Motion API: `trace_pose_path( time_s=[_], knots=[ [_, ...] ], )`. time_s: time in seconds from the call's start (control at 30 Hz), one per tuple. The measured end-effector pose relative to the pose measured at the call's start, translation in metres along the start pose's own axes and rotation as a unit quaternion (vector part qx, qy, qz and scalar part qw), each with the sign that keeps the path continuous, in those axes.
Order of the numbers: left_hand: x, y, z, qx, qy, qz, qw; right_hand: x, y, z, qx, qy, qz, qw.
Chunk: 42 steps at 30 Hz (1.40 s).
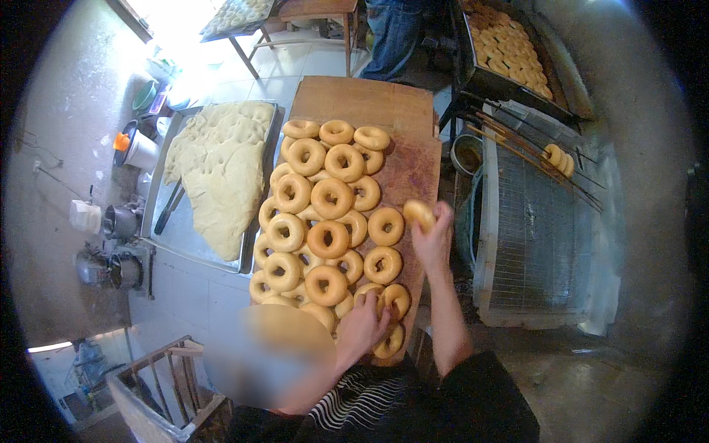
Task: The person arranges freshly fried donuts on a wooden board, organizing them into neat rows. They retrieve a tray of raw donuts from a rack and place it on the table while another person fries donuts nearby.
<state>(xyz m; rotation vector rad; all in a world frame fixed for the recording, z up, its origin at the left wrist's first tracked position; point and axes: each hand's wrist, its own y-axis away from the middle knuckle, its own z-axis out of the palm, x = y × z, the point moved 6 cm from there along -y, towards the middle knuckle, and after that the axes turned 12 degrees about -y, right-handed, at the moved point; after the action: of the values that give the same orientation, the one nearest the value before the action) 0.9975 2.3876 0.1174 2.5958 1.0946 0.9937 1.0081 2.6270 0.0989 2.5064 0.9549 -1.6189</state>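
In my right hand [435, 238] is a ring doughnut [419, 215], lifted at the right edge of a wooden board [363, 94] and a little blurred. My left hand [363, 324] is low on the board, its fingers curled over the left edge of another ring doughnut [395, 300]. Golden-brown rings, such as a darker doughnut [328, 258], cover much of the board in stacked rows. Single rings, among them a doughnut [385, 226], lie along the right side. A blurred oval patch hides the board's lower left corner and part of my left forearm.
Left of the board, a metal tray [171, 243] holds a large dough slab [221, 160] and a dark-handled tool [166, 213]. On the right stands a wire-racked trough [526, 232], with rings threaded on sticks [559, 160] across it. Beyond are a full pan [509, 55] and a person's jeans [390, 39].
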Motion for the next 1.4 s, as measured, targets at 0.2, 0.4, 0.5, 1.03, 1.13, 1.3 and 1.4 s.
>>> trace_pose_path(
  time_s=[0.2,0.4,0.5,1.03,1.13,1.3,1.4],
  knots=[
    [-0.002,-0.007,-0.009,0.015,-0.004,0.011,1.0,-0.035,0.105,-0.01,-0.127,-0.038,0.137,0.982],
    [0.005,-0.023,-0.017,0.041,-0.013,0.057,0.997,-0.037,0.109,-0.032,-0.06,-0.008,0.104,0.993],
    [0.02,-0.044,-0.022,0.011,-0.032,0.051,0.998,-0.012,0.097,-0.035,-0.108,-0.113,0.198,0.968],
    [0.364,-0.466,0.003,0.139,-0.301,0.37,0.868,0.018,0.078,-0.146,-0.007,-0.2,0.253,0.947],
    [0.37,-0.501,0.026,0.1,-0.34,0.334,0.873,0.042,0.115,-0.142,-0.039,-0.194,0.257,0.946],
    [0.37,-0.512,0.012,0.063,-0.273,0.298,0.913,0.068,0.136,-0.151,-0.013,-0.263,0.253,0.931],
    [0.365,-0.49,-0.013,0.12,-0.254,0.315,0.907,0.064,0.125,-0.156,0.094,-0.538,0.215,0.809]
  ],
)
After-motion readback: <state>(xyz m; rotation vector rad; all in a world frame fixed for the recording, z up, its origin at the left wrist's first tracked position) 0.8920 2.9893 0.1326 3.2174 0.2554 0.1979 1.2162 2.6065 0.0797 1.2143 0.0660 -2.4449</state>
